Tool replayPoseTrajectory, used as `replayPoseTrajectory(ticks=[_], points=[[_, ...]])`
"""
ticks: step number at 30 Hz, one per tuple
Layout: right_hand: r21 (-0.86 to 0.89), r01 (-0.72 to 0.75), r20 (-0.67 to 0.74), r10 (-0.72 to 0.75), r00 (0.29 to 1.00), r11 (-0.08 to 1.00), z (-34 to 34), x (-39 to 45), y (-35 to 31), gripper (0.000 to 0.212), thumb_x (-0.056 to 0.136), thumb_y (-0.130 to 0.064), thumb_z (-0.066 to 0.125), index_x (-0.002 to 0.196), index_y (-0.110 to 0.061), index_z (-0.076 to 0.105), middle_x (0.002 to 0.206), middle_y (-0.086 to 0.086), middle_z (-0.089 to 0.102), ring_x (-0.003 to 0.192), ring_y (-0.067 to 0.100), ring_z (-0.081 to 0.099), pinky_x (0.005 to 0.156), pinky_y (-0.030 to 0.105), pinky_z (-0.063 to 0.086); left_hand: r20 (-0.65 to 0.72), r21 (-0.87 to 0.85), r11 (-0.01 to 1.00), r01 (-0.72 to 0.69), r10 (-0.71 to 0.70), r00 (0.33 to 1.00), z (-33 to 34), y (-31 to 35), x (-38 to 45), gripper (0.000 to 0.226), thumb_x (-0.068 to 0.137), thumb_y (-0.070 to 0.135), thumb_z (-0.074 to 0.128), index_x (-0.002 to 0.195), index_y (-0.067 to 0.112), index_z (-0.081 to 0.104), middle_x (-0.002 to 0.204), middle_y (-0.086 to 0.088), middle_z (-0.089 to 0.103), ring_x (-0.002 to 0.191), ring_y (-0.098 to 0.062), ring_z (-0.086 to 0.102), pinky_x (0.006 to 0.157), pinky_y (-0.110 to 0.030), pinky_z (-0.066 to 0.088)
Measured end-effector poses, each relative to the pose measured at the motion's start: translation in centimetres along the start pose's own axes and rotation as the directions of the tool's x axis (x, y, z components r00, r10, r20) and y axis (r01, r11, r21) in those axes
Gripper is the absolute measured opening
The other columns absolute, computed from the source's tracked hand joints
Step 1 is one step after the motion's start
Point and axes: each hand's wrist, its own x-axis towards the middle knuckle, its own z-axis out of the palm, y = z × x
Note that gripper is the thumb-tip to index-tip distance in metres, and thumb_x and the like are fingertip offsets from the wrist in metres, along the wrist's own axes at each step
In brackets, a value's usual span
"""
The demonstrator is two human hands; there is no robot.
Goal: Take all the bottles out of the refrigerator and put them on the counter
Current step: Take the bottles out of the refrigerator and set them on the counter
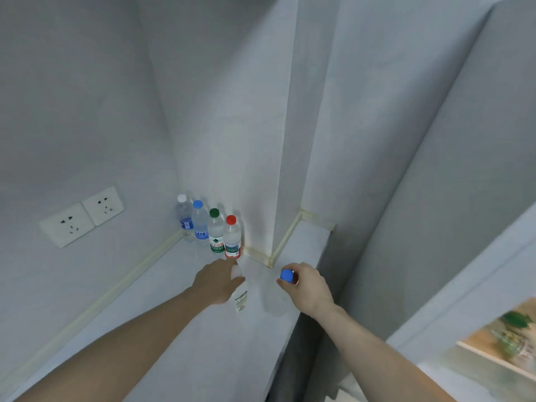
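Several water bottles stand in a row in the corner of the white counter (162,309): a white-capped one (184,216), a blue-capped one (200,223), a green-capped one (216,232) and a red-capped one (232,237). My left hand (218,281) grips a white-capped clear bottle (240,294) just in front of the red-capped one, standing on or just above the counter. My right hand (307,285) grips the neck of a blue-capped clear bottle (287,275) near the counter's right edge; its body is hard to make out.
Two wall sockets (82,216) sit on the left wall above the counter. A wall pillar (290,140) juts out behind the bottles. At lower right, the open refrigerator (499,338) shows a shelf with blurred green items. The counter's right edge drops off below my right hand.
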Motion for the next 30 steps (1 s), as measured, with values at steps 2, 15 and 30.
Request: replayPoseTrajectory(ticks=[2, 15, 30], points=[[-0.011, -0.037, 0.003, 0.037, 0.999, 0.999, 0.4, 1.8, 0.2, 0.021, 0.092, -0.045, 0.068, 0.109, -0.033, 0.067, 0.102, -0.010, 0.059, 0.086, 0.013, 0.061, 0.083, 0.036, 0.057, 0.014, 0.023, 1.000, -0.002, 0.001, 1.000, 0.2, -0.1, 2.0, 0.052, 0.098, 0.058, 0.049, 0.142, 0.031, 0.045, 0.136, -0.001, 0.057, 0.122, -0.026, 0.057, 0.095, -0.036, 0.046], [-0.074, -0.129, 0.022, 0.131, 0.991, 0.989, 1.8, 11.6, 0.9, 0.025, 0.093, -0.044, 0.067, 0.112, -0.028, 0.067, 0.107, -0.005, 0.060, 0.092, 0.018, 0.062, 0.084, 0.037, 0.056, 0.013, 0.199, 0.969, -0.150, 0.150, 0.989, 1.7, 0.6, 13.8, 0.042, 0.103, 0.046, 0.048, 0.138, 0.024, 0.044, 0.120, -0.007, 0.059, 0.107, -0.033, 0.064, 0.081, -0.040, 0.050], [-0.067, -0.119, 0.007, 0.120, 0.993, 0.991, 3.3, 15.9, -0.6, 0.021, 0.095, -0.041, 0.065, 0.107, -0.025, 0.068, 0.107, -0.003, 0.063, 0.091, 0.023, 0.062, 0.080, 0.036, 0.053, -0.013, 0.356, 0.916, -0.187, 0.205, 0.979, 1.1, 0.8, 18.5, 0.036, 0.098, 0.025, 0.058, 0.132, 0.025, 0.045, 0.108, -0.001, 0.056, 0.076, -0.025, 0.054, 0.061, -0.034, 0.040]])
